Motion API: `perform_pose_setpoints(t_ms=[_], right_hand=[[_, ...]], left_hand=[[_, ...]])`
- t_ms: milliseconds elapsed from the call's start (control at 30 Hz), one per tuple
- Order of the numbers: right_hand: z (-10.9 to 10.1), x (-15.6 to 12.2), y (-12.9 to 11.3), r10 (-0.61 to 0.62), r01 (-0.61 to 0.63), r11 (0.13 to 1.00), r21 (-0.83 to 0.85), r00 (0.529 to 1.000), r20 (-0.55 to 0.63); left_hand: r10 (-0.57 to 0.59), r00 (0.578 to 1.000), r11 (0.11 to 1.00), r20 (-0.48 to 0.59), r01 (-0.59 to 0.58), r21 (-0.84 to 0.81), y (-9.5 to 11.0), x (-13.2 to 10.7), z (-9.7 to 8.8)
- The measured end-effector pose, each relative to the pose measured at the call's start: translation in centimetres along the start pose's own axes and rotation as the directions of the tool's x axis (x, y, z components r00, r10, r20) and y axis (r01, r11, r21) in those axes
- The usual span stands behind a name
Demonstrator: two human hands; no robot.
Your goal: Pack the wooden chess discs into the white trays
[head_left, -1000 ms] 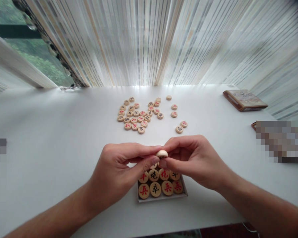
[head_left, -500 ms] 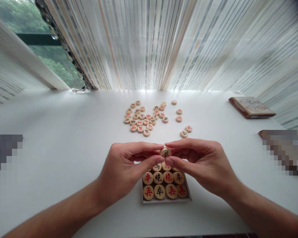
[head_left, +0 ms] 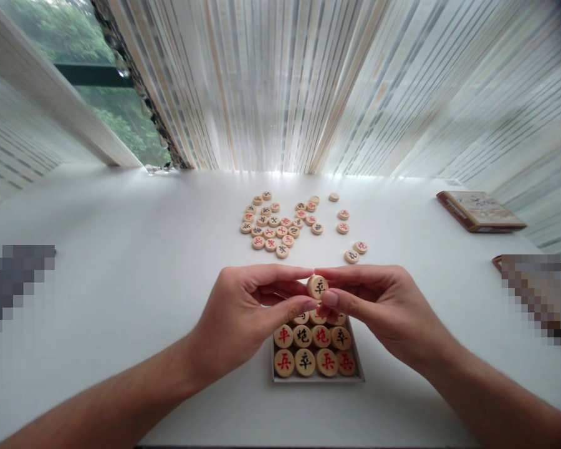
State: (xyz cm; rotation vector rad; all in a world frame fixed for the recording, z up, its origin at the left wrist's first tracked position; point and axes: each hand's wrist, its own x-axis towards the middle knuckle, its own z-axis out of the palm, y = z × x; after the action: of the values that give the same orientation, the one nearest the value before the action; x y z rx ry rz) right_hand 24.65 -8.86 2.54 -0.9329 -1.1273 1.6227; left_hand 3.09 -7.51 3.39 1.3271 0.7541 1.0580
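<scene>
One round wooden piece (head_left: 316, 286) is pinched by both hands, left hand (head_left: 243, 315) and right hand (head_left: 388, 308), just above a small tray (head_left: 318, 378) on the desk (head_left: 144, 280). Eight tray pieces (head_left: 305, 360) show fully; others are hidden. Roughly thirty loose pieces (head_left: 274, 221) lie beyond.

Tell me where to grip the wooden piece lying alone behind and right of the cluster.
Pinch the lone piece by opposite sides of its round rim, coming down from above. It lies flat on the table, a thin disc with bare space all round, so the edge likely grips best.
</scene>
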Motion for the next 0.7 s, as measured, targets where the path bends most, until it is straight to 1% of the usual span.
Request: perform_pose_setpoints(t_ms=[133, 367, 533, 700], right_hand=[[0.16, -0.07, -0.09, 0.005, -0.005, 1.0, -0.016, 1.0, 0.002], [0.34, -0.1, 0.13, -0.094, 0.094, 0.995, -0.012, 0.995, 0.011], [0.5, 0.0, 0.2, -0.151, 0.151, 0.988, -0.022, 0.988, 0.014], [0.71, -0.06, -0.13, -0.142, 0.143, 0.99, -0.021, 0.989, 0.03]], left_hand=[[-0.011, 1.0, 0.999, 0.012, 0.011, 0.049, -0.12, -0.01, -0.08], [-0.06, 0.998, 0.997, -0.004, 0.06, 0.051, -0.25, 0.24, -0.18], [-0.091, 0.996, 0.996, 0.016, 0.091, 0.021, -0.17, 0.35, -0.22], [-0.096, 0.995, 0.994, 0.026, 0.095, 0.049, 0.21, 0.37, -0.05]])
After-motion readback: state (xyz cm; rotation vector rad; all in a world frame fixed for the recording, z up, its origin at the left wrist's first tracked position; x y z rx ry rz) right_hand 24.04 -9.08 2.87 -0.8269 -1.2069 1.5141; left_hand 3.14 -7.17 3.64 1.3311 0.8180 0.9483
